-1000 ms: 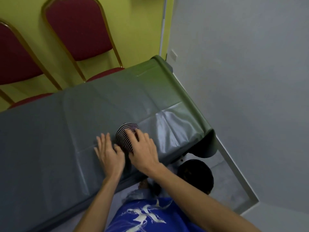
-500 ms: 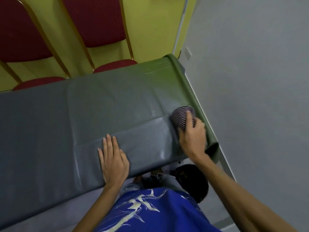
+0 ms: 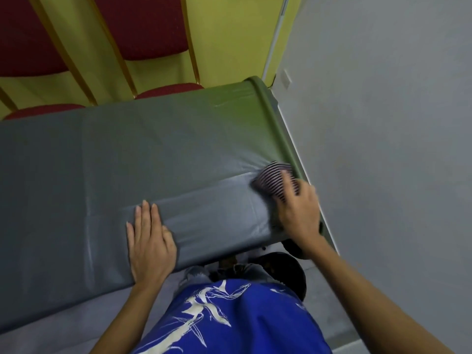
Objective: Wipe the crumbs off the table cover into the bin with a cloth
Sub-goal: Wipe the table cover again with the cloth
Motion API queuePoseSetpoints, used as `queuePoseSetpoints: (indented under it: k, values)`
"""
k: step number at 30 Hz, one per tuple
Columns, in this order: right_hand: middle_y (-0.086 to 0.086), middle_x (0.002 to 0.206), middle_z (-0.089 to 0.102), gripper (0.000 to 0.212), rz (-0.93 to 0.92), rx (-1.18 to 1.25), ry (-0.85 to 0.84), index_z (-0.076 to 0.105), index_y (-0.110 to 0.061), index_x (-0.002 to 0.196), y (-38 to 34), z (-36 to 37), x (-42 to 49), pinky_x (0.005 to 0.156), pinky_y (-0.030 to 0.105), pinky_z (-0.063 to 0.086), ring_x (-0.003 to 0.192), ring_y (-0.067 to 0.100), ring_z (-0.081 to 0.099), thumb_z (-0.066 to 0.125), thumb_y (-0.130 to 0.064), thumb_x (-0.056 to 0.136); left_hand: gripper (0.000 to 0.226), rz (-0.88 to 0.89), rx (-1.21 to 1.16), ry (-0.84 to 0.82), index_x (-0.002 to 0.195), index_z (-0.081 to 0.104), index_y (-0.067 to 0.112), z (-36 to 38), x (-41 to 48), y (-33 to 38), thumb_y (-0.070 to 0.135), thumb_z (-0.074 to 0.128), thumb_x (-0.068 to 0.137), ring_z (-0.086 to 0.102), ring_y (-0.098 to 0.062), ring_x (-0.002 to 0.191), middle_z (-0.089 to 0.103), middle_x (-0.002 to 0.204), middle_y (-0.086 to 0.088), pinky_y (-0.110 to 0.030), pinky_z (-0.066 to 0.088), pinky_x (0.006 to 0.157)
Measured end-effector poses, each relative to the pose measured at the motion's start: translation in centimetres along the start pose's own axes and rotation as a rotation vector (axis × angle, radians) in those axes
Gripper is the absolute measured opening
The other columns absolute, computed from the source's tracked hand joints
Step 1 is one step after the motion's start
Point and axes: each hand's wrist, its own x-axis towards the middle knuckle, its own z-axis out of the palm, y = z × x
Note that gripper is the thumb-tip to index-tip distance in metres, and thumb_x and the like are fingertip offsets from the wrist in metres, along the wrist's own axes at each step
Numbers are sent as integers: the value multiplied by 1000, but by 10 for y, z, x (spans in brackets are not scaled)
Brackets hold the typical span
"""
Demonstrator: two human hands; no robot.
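Cloth (image 3: 272,179) dark-and-white striped, bunched, under right hand (image 3: 297,210)

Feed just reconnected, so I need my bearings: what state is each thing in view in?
table cover, draped, creased; no crumbs discernible.
striped cloth, bunched at the table cover's right end.
right hand, gripping the striped cloth.
left hand, flat, pressing the table cover.
black bin, below the table's near edge, partly hidden.
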Motion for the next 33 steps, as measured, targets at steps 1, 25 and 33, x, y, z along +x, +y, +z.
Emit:
queuePoseSetpoints:
  k: [1,25,33]
  values:
    - [24,120,53,65,89,-1,-20,41,-12,149,8,-3,5,78,44,46,97,38,51,65,-28,91,61,1,0,0,152,28,4,0,0,0,27,23,95,13,-23,151,20,162,-10,-48,9,123]
    - [27,118,55,60,132,82,0,46,-8,145,-35,8,91,83,46,45,102,42,51,66,-29,93,56,-262,-82,63,151,25,-2,0,61,22,19,32,100,4,-26,152,13,163,-14,-54,1,121]
    - [12,117,57,67,-371,228,-34,50,-20,144,-198,42,44,72,40,44,90,31,51,68,-18,79,58,-257,-22,79,151,27,-1,10,95,21,19,33,97,10,-26,152,19,162,-14,-54,6,121]
